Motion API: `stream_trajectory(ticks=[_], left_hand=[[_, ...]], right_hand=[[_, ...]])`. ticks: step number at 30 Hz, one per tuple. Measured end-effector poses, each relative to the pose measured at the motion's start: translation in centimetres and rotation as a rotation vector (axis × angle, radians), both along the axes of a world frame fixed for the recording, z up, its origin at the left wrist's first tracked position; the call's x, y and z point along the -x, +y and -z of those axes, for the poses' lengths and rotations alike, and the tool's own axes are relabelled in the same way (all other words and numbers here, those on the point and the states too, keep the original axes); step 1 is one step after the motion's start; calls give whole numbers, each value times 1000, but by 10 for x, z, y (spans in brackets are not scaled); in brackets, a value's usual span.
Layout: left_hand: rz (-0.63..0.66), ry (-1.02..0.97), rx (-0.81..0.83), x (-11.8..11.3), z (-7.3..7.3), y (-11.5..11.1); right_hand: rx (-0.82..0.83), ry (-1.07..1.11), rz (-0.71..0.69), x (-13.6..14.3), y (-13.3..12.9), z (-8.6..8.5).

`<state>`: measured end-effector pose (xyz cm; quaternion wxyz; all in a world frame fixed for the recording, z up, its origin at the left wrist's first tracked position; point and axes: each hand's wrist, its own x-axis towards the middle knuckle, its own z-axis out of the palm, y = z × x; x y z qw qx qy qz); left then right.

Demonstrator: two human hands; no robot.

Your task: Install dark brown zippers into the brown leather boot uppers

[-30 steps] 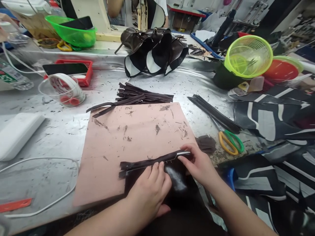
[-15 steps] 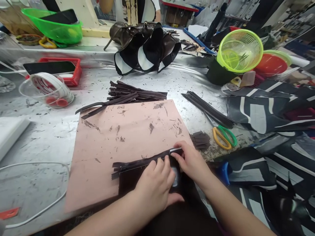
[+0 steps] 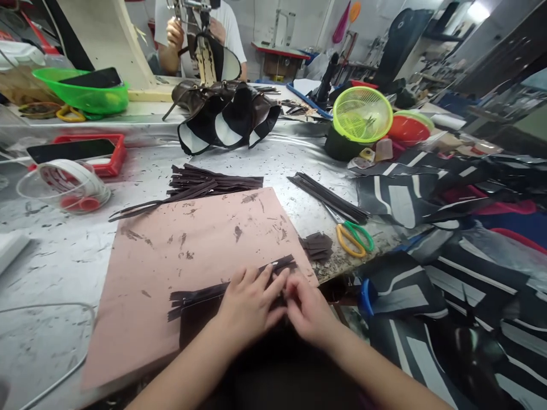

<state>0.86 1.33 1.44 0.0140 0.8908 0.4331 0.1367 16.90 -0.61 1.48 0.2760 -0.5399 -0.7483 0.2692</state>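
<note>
A dark zipper strip (image 3: 200, 294) lies along the upper edge of a dark leather piece (image 3: 199, 322), on the front of a pink board (image 3: 149, 273). My left hand (image 3: 252, 299) rests with fingers apart over the strip and the leather. Beside it, my right hand (image 3: 310, 310) has its fingers bent together at the leather's right part; what they pinch is hidden. The strip's right end sticks out above both hands. Behind the board lies a pile of dark zippers (image 3: 213, 181).
Scissors (image 3: 352, 239) and more zippers (image 3: 329, 196) lie right of the board. Leather pieces with white strips (image 3: 401, 199) fill the right side. A red tray (image 3: 119, 154) and a tape roll (image 3: 72, 176) stand left. A person (image 3: 231, 34) sits behind a machine.
The view has tilted up and turned right, showing more of the person behind. My right hand has left the zipper's right end and come down close to my left hand, whose fingers have spread.
</note>
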Motion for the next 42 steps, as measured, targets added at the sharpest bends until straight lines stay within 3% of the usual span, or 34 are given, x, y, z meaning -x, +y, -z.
stream_trajectory(ticks=[2,3,6,7,10,12,14,16,20,23,29,33,42], left_hand=[[-43,-28,-23,0,3,-1],[-63,-39,-30,0,4,-2],[-76,-56,-35,-1,4,-3],[-72,-63,-39,0,4,-3],[-69,-79,-38,1,3,-4],[-72,-77,-28,2,4,-4],[-70,-67,-25,3,5,-5],[-61,-66,-44,4,7,-6],[-47,-95,-90,5,9,-6],[-37,-109,-83,6,9,-6],[20,-115,-73,7,10,-6],[57,-121,-105,8,12,-4],[57,-92,-94,9,14,-5]], right_hand=[[69,-65,-14,-21,10,-5],[72,-131,65,-36,20,-7],[-9,-485,477,-89,55,-7],[32,-622,526,-105,66,-6],[177,-826,484,-136,86,-2],[132,-815,496,-140,83,-5],[88,-702,528,-134,65,-9],[140,-483,466,-121,34,-9],[453,50,206,-80,-39,9],[639,243,101,-49,-68,23],[606,204,64,-10,-44,18],[656,160,138,4,-36,16],[660,441,277,17,-43,15]])
